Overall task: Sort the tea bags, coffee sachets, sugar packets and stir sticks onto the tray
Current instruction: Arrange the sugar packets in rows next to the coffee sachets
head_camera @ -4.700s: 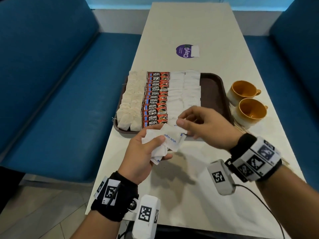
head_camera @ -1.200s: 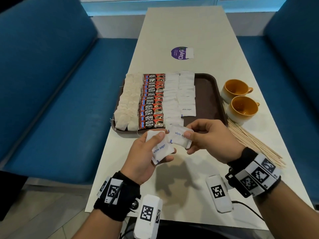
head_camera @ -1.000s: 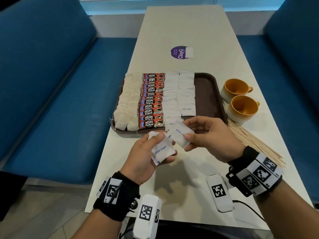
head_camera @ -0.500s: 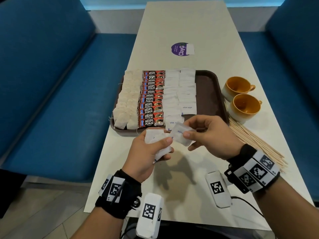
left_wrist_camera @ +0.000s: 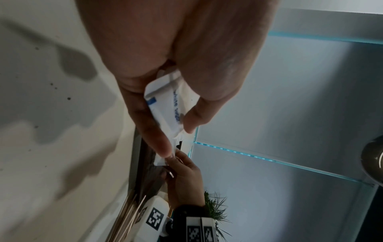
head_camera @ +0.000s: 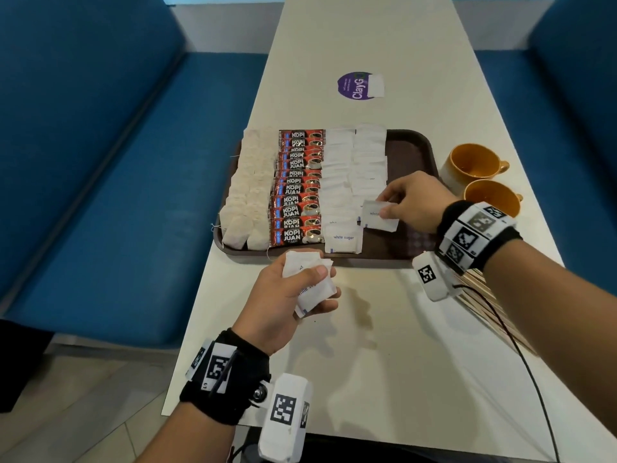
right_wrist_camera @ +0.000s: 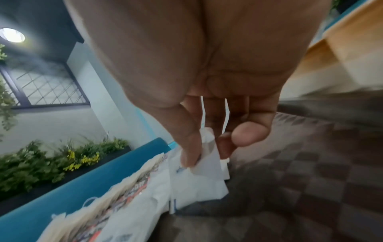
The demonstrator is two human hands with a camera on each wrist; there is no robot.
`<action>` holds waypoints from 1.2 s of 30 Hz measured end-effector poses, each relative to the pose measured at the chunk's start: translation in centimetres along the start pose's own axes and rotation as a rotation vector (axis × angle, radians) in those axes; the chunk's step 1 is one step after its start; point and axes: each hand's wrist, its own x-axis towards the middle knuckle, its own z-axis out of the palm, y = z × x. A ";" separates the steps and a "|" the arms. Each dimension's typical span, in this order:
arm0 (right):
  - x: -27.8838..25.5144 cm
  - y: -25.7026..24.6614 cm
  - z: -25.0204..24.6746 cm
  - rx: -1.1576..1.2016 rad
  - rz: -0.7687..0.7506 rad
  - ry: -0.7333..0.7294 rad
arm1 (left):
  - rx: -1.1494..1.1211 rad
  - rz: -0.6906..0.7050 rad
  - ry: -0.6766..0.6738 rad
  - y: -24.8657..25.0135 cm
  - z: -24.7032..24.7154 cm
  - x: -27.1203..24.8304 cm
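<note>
A brown tray (head_camera: 414, 152) holds a column of tea bags (head_camera: 248, 192), a column of red coffee sachets (head_camera: 297, 188) and two columns of white sugar packets (head_camera: 354, 168). My right hand (head_camera: 414, 202) pinches one white sugar packet (head_camera: 379, 217) (right_wrist_camera: 209, 163) just above the tray, at the near end of the right sugar column. In front of the tray, my left hand (head_camera: 293, 295) grips a small stack of sugar packets (head_camera: 310, 282) (left_wrist_camera: 165, 104) above the table. Wooden stir sticks (head_camera: 480, 295) lie on the table to the right, partly hidden by my right wrist.
Two orange cups (head_camera: 477, 168) stand right of the tray. A purple round sticker (head_camera: 357, 85) lies farther up the white table (head_camera: 367, 345). Blue benches (head_camera: 117, 178) run along both sides. The tray's right strip is bare.
My right hand has drawn one sugar packet off the stack in my left hand and carried it forward and right over the tray. My left hand has stayed in front of the tray.
</note>
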 end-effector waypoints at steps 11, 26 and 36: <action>2.6 -0.7 0.8 -0.135 -0.024 0.006 | -0.017 -0.006 0.012 0.2 -0.9 0.1; -1.3 -1.1 4.4 -0.059 -0.058 -0.011 | -0.027 0.005 0.003 0.2 -0.7 -0.4; -1.6 -1.8 5.0 0.116 -0.033 0.044 | -0.028 0.003 0.017 0.4 -1.1 -0.6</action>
